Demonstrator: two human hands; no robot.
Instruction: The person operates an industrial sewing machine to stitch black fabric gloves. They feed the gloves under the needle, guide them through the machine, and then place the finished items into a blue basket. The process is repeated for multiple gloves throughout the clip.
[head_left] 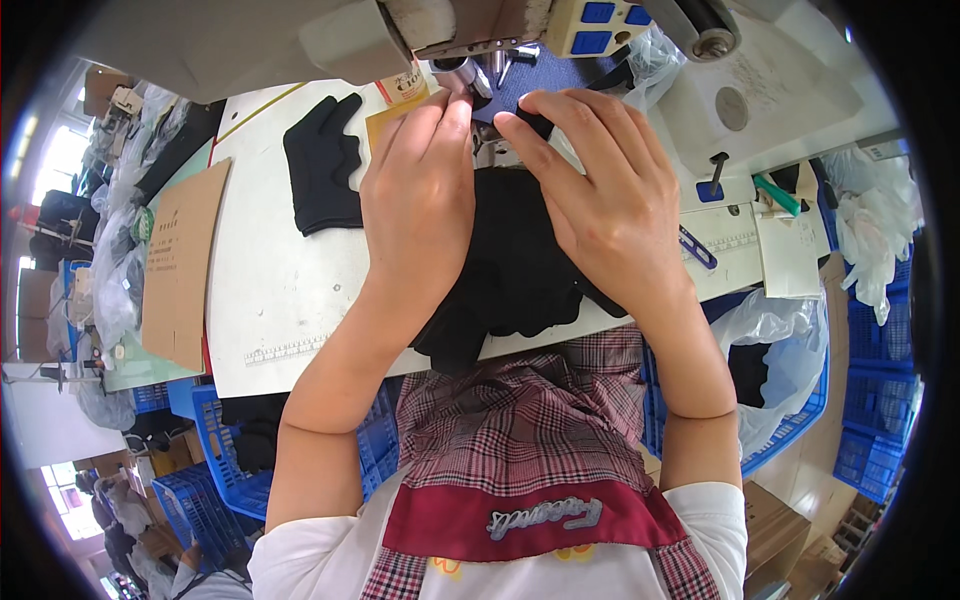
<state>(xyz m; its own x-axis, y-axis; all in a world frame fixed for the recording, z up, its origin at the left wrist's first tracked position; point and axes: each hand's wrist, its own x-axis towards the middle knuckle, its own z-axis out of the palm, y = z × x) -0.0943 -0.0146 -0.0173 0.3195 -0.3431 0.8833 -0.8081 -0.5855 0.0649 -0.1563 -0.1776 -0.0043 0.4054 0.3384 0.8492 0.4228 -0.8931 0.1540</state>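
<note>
My left hand [420, 185] reaches up to the metal parts under the sewing machine's head [461, 76]. Its fingers are pressed together, and whatever its fingertips grip is hidden. Opposite it, my right hand [615, 190] is bent, with a bit of black fabric showing between thumb and forefinger. Below and between both hands, black fabric [510, 260] lies bunched, hanging over the table's near edge. To the left of my left hand, a flat black glove-shaped piece [322, 170] rests on the white table [275, 290].
A brown cardboard sheet [182, 265] leans at the left. On the right are a blue-handled tool [697, 247], a green-handled tool [777, 195] and a plastic-lined blue basket [790, 420]. A blue crate [222, 470] stands below left. A switch box [592, 28] is on the machine.
</note>
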